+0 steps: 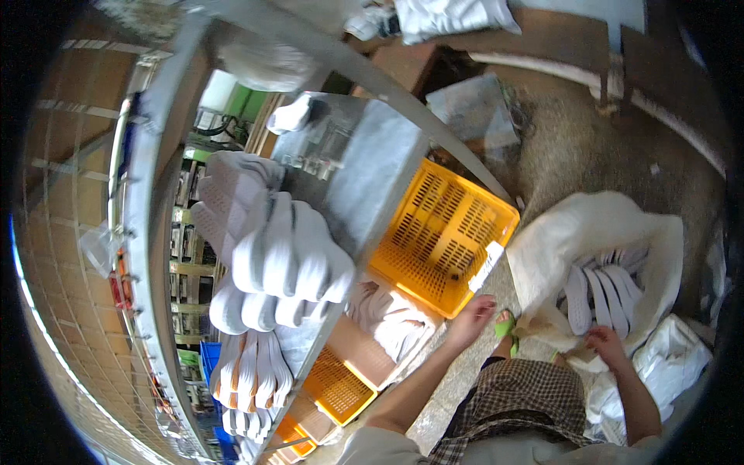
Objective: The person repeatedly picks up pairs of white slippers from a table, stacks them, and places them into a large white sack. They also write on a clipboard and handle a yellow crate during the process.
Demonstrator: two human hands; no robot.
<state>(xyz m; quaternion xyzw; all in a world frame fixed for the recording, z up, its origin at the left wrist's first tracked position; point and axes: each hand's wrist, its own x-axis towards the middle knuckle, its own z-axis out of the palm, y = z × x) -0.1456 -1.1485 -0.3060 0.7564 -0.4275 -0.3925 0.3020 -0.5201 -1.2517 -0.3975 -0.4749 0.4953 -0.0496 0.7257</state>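
My left hand [471, 319] hovers by the near corner of a yellow plastic crate [443, 236], its fingers loosely bent and nothing visible in them. The crate has slotted sides and shows no contents. On the right, my right hand [609, 346] is at the near edge of a large off-white sack [546, 236], fingers a little apart, seemingly holding nothing. Inside that sack lie several white shoe soles [608, 294]. To the left, more white soles [291, 252] are stacked in rows on a metal worktable [372, 159].
Under the table stand an open carton of pale pieces [391, 322] and another yellow crate [337, 387]. White plastic bags [670, 360] lie right of my right arm. A grey metal frame post [155, 194] and a wire mesh [77, 256] rise at left.
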